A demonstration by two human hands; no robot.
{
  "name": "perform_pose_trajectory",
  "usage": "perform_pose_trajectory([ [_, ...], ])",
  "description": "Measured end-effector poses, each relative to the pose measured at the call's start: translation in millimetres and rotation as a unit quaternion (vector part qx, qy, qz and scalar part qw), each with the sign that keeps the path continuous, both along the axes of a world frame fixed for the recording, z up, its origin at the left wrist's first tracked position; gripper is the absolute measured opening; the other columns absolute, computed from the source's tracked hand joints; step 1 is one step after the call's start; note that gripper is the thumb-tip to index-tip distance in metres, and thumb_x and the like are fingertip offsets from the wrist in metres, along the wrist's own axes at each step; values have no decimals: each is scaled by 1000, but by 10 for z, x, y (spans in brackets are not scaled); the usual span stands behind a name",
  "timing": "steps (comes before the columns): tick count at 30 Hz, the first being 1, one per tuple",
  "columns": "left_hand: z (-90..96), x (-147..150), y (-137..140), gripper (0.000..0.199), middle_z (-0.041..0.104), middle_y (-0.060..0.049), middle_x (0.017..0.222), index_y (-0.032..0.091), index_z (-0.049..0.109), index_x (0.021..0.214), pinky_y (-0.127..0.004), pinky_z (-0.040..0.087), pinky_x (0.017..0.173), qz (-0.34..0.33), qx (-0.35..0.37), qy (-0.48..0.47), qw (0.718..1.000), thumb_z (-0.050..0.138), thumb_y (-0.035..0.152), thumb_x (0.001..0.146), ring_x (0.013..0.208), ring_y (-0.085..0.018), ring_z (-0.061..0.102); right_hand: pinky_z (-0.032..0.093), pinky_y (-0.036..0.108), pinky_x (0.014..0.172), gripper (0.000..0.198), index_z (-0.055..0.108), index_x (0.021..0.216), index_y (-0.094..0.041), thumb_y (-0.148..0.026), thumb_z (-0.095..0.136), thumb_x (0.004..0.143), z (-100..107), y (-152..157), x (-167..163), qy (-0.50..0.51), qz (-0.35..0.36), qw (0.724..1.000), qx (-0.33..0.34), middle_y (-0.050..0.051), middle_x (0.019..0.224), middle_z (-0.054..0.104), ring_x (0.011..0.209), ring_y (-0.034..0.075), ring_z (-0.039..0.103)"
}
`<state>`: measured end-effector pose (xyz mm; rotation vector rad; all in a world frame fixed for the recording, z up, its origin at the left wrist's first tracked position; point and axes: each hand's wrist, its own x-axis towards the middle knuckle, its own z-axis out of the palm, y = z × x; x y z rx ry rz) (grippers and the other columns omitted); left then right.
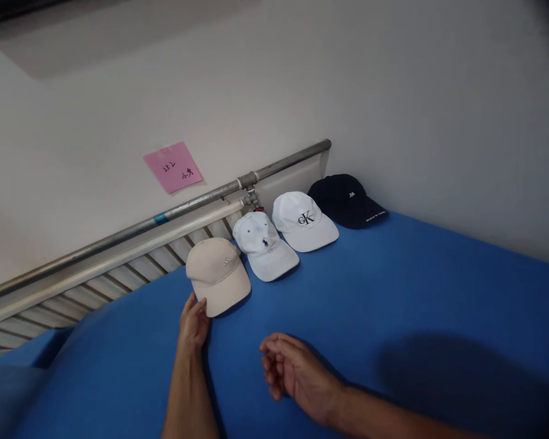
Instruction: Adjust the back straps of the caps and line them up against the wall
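Observation:
My left hand (196,321) grips the left edge of the brim of a beige baseball cap (217,277), its thumb on top of the brim. Beside that cap sits a white baseball cap with a small dark rider logo (265,247). Further along the row come a white baseball cap with black letters (305,222) and a black baseball cap (348,201) with small white writing on its brim. Over the blue surface, in front of the caps, my right hand (295,375) is empty, with its fingers loosely curled and apart.
The caps stand in a slanting row on a blue covered surface (416,286). Behind them run a white radiator (114,277) and a metal pipe (201,204) with a valve. A pink note (174,167) with handwriting is stuck to the wall (393,91).

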<state>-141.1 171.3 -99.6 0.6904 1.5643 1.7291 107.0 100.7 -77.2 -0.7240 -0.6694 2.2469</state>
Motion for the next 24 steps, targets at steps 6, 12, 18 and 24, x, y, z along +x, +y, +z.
perform_pose_trajectory([
  [6,3,102,-127,55,49,-16,135,12,49,129,-42,35,106,79,-63,217,971,58,31,77,125,-28,47,35,22,43,22,53,79,-17,-34,59,67,-19,3,17,-2,11,1000,14,-2,61,52,50,10,50],
  [12,26,280,-178,84,35,-20,146,9,41,136,-43,14,114,43,-123,435,891,69,46,66,139,-31,23,34,22,43,19,53,78,-17,-32,57,69,-12,7,13,-4,26,999,25,-2,64,52,51,10,51],
  [18,20,393,-198,91,30,-28,146,0,32,140,-47,26,109,11,-236,565,791,55,60,74,137,-35,27,35,22,42,18,53,79,-17,-32,57,70,-10,-14,0,-2,30,999,41,-2,63,52,50,10,50],
  [24,26,371,-186,88,26,-25,149,6,28,142,-49,27,108,-7,-249,560,790,49,62,76,138,-34,25,35,20,41,19,53,78,-17,-32,57,69,-59,-27,-25,-5,38,997,61,-3,61,53,48,8,50],
])
